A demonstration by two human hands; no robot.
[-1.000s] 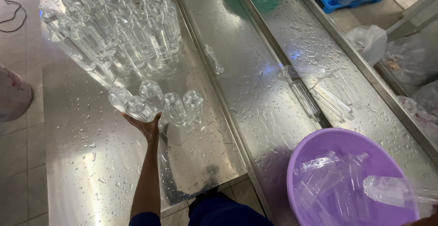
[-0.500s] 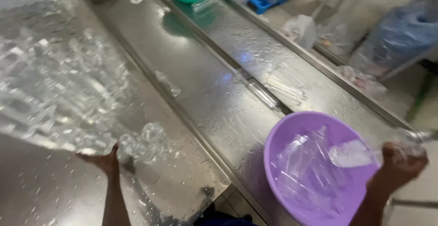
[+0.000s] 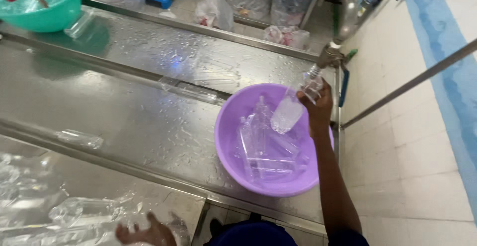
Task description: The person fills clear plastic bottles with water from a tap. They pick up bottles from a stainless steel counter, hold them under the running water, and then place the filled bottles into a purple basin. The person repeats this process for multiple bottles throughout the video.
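My right hand [image 3: 317, 108] grips a clear plastic bottle [image 3: 294, 106], tilted with its neck up against a metal tap [image 3: 329, 53] at the table's end. Below it a purple basin [image 3: 233, 151] holds several clear bottles lying in water. My left hand [image 3: 144, 232] is at the bottom edge, fingers spread, touching a pile of clear bottles [image 3: 59, 211] on the wet steel table [image 3: 139, 122]. It holds nothing that I can see.
A single bottle [image 3: 79, 138] lies along a table ridge and another [image 3: 191, 91] by the middle rail. A green basin [image 3: 42, 5] stands at the far left. Plastic bags [image 3: 214, 10] sit on the floor beyond. A slanted metal pole [image 3: 412, 81] crosses the tiled floor on the right.
The view has swung right. My right hand has lifted the bottle from the basin's edge up to the tap. My left hand stays low by the bottle pile.
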